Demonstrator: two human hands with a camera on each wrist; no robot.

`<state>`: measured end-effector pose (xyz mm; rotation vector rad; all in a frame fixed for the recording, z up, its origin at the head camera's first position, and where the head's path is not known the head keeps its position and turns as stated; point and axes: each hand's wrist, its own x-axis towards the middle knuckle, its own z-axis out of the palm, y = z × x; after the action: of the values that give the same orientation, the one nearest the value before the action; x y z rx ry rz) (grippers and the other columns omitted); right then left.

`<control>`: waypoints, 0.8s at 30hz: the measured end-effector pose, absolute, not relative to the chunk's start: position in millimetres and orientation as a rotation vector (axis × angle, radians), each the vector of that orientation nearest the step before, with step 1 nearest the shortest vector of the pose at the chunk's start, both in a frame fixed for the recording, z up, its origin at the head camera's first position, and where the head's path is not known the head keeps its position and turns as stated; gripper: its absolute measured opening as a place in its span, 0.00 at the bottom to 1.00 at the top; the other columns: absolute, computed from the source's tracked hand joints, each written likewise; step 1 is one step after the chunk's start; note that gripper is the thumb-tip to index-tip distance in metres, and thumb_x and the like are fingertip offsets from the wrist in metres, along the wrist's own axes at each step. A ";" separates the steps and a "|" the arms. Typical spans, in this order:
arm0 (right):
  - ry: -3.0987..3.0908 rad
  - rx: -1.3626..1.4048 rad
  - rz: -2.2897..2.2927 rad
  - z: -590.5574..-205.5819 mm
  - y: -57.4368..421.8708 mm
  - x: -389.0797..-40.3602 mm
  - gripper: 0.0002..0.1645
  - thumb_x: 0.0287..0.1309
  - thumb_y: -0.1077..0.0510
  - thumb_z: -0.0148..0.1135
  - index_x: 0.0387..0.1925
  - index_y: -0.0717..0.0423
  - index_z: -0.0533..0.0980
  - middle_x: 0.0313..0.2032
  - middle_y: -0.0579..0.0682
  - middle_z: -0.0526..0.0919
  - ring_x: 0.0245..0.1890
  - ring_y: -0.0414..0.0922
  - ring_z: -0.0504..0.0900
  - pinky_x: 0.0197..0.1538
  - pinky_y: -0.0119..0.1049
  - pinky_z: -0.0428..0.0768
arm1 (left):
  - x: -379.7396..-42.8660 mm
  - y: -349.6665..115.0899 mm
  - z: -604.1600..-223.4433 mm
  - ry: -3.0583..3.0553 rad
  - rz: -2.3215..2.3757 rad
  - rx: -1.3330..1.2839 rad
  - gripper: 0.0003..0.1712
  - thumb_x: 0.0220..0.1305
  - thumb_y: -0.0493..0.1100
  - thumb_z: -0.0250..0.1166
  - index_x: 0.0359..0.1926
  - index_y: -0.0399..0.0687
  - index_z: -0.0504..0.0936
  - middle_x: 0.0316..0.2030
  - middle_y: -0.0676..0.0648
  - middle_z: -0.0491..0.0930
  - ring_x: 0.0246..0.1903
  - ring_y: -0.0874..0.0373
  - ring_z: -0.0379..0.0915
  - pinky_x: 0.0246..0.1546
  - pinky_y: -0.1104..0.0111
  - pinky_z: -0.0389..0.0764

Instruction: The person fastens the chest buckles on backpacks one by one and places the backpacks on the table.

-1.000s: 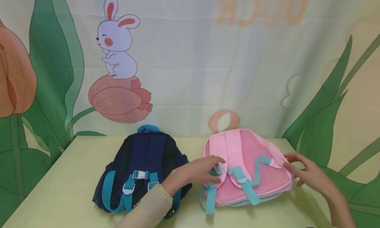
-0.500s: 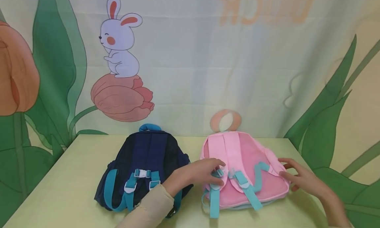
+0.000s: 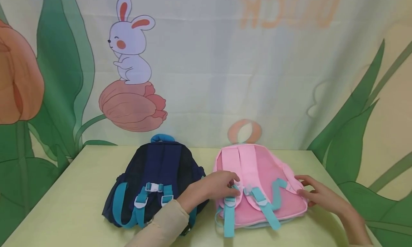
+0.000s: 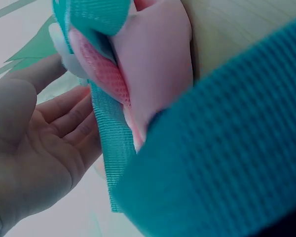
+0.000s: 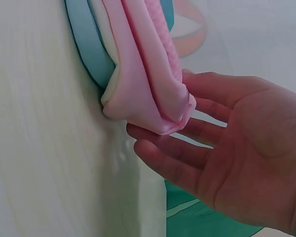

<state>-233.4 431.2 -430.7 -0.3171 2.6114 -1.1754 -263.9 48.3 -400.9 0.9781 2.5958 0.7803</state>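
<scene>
A pink backpack with teal webbing lies on the table, its mesh back and shoulder straps facing up. At its left side my left hand holds a strap near the buckle. In the left wrist view, the thumb reaches the pale buckle while the fingers run behind the teal webbing; the fingertips are hidden. My right hand grips the backpack's right lower corner. The right wrist view puts the thumb on the mesh side of the pink corner and the other fingers underneath it.
A navy backpack with teal straps lies close by on the left, under my left forearm. Both bags rest on a pale yellow-green table. Behind stands a curtain printed with a rabbit and tulips.
The pink backpack has shifted left and slightly nearer. My right hand has moved left along with its corner. My left hand stays at the strap; the navy backpack rests where it was.
</scene>
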 end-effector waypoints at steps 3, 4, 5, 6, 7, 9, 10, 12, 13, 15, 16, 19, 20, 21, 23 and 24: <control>2.619 -0.297 -1.161 -430.7 423.3 -232.9 0.37 0.70 0.53 0.57 0.72 0.62 0.55 0.58 0.70 0.66 0.38 0.47 0.81 0.35 0.39 0.83 | -265.3 44.3 -403.0 2.613 0.806 0.964 0.19 0.63 0.50 0.69 0.53 0.48 0.83 0.39 0.54 0.83 0.36 0.66 0.74 0.43 0.75 0.77; 2.636 -0.290 -1.152 -430.1 421.3 -232.3 0.37 0.70 0.53 0.57 0.72 0.62 0.55 0.58 0.70 0.67 0.37 0.47 0.81 0.35 0.39 0.83 | -265.9 43.3 -403.5 2.612 0.817 0.962 0.18 0.62 0.49 0.70 0.51 0.48 0.83 0.38 0.55 0.83 0.35 0.66 0.74 0.42 0.75 0.77; 2.662 -0.287 -1.139 -429.4 420.1 -231.7 0.37 0.69 0.53 0.58 0.72 0.62 0.56 0.58 0.70 0.67 0.38 0.48 0.81 0.35 0.39 0.83 | -266.3 42.6 -404.0 2.611 0.827 0.962 0.18 0.62 0.49 0.70 0.50 0.48 0.84 0.37 0.55 0.82 0.35 0.67 0.74 0.41 0.75 0.77; 2.705 -0.288 -1.111 -428.5 419.0 -231.0 0.37 0.69 0.53 0.59 0.71 0.62 0.57 0.58 0.69 0.69 0.39 0.48 0.81 0.35 0.38 0.82 | -266.5 42.2 -404.3 2.610 0.834 0.964 0.17 0.61 0.49 0.71 0.49 0.48 0.84 0.37 0.55 0.82 0.34 0.67 0.74 0.41 0.75 0.77; 2.753 -0.301 -1.083 -427.4 418.2 -230.1 0.36 0.68 0.54 0.60 0.71 0.62 0.59 0.57 0.69 0.70 0.41 0.49 0.81 0.36 0.38 0.82 | -266.5 42.0 -404.5 2.610 0.837 0.967 0.17 0.61 0.49 0.71 0.48 0.47 0.85 0.36 0.55 0.82 0.34 0.67 0.73 0.41 0.76 0.77; 2.866 -0.335 -1.015 -425.4 416.7 -229.0 0.35 0.67 0.54 0.61 0.69 0.64 0.62 0.57 0.68 0.72 0.44 0.53 0.81 0.40 0.41 0.82 | -266.2 42.6 -405.9 2.623 0.830 0.972 0.17 0.60 0.49 0.72 0.47 0.48 0.85 0.35 0.56 0.82 0.34 0.67 0.73 0.40 0.76 0.76; 2.922 -0.352 -0.983 -423.8 415.4 -229.1 0.34 0.66 0.54 0.62 0.67 0.64 0.64 0.56 0.67 0.72 0.47 0.56 0.81 0.42 0.44 0.82 | -266.2 42.9 -406.5 2.636 0.820 0.977 0.17 0.60 0.49 0.72 0.47 0.48 0.85 0.35 0.56 0.82 0.33 0.67 0.73 0.39 0.76 0.76; 3.027 -0.382 -0.919 -420.9 412.2 -229.4 0.31 0.65 0.54 0.63 0.65 0.64 0.67 0.55 0.65 0.74 0.51 0.60 0.78 0.47 0.50 0.80 | -265.7 43.8 -407.6 2.665 0.800 0.982 0.16 0.59 0.49 0.72 0.46 0.49 0.86 0.33 0.57 0.82 0.32 0.67 0.72 0.38 0.76 0.76; 3.057 -0.395 -0.912 -419.6 410.4 -229.6 0.31 0.65 0.54 0.64 0.64 0.63 0.69 0.55 0.65 0.74 0.53 0.62 0.77 0.49 0.55 0.79 | -265.2 44.4 -407.9 2.679 0.792 0.985 0.15 0.59 0.49 0.72 0.45 0.49 0.86 0.33 0.57 0.82 0.32 0.67 0.72 0.38 0.76 0.75; 3.107 -0.418 -0.902 -417.5 406.7 -229.7 0.28 0.66 0.53 0.63 0.63 0.63 0.71 0.55 0.63 0.75 0.56 0.63 0.74 0.53 0.62 0.75 | -264.1 45.5 -408.8 2.698 0.773 0.991 0.14 0.60 0.48 0.72 0.45 0.49 0.86 0.32 0.57 0.81 0.31 0.67 0.72 0.36 0.77 0.75; 3.125 -0.424 -0.903 -416.4 404.6 -229.4 0.28 0.66 0.53 0.63 0.62 0.62 0.72 0.55 0.63 0.76 0.57 0.63 0.73 0.54 0.63 0.74 | -263.6 45.9 -409.0 2.706 0.766 0.992 0.13 0.60 0.47 0.71 0.45 0.49 0.86 0.31 0.57 0.81 0.31 0.67 0.72 0.36 0.77 0.74; 3.178 -0.453 -0.903 -413.0 396.4 -227.7 0.24 0.67 0.52 0.62 0.59 0.59 0.75 0.55 0.59 0.78 0.59 0.59 0.73 0.57 0.61 0.72 | -262.1 46.9 -409.6 2.722 0.745 0.998 0.13 0.61 0.45 0.71 0.46 0.48 0.86 0.31 0.57 0.81 0.30 0.67 0.71 0.35 0.77 0.74; 3.196 -0.467 -0.900 -411.5 393.1 -227.0 0.22 0.67 0.52 0.62 0.58 0.58 0.76 0.55 0.57 0.79 0.58 0.58 0.74 0.57 0.58 0.72 | -261.8 47.2 -409.9 2.728 0.735 0.999 0.13 0.61 0.45 0.71 0.46 0.48 0.86 0.31 0.57 0.80 0.30 0.67 0.71 0.34 0.77 0.73; 3.213 -0.476 -0.895 -409.9 389.7 -226.1 0.21 0.67 0.52 0.62 0.57 0.56 0.77 0.54 0.55 0.80 0.58 0.56 0.74 0.57 0.54 0.73 | -261.4 47.6 -409.9 2.736 0.725 1.002 0.13 0.61 0.45 0.71 0.46 0.49 0.86 0.30 0.57 0.80 0.30 0.66 0.71 0.34 0.77 0.73; 3.240 -0.493 -0.878 -406.2 382.4 -224.4 0.18 0.67 0.52 0.63 0.55 0.53 0.79 0.53 0.51 0.81 0.57 0.50 0.75 0.56 0.46 0.74 | -260.8 49.2 -410.3 2.754 0.698 1.022 0.12 0.62 0.44 0.70 0.47 0.48 0.86 0.31 0.56 0.80 0.30 0.66 0.71 0.34 0.78 0.72; 3.249 -0.498 -0.871 -404.1 378.9 -223.8 0.17 0.66 0.52 0.63 0.54 0.51 0.80 0.52 0.49 0.82 0.56 0.47 0.76 0.54 0.43 0.75 | -260.3 50.2 -410.3 2.765 0.682 1.037 0.12 0.62 0.43 0.70 0.47 0.48 0.86 0.31 0.56 0.80 0.30 0.66 0.71 0.34 0.77 0.72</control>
<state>-223.8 378.9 -404.1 -0.4982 3.2487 -0.8713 -260.3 50.2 -410.3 1.0369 2.7647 0.6821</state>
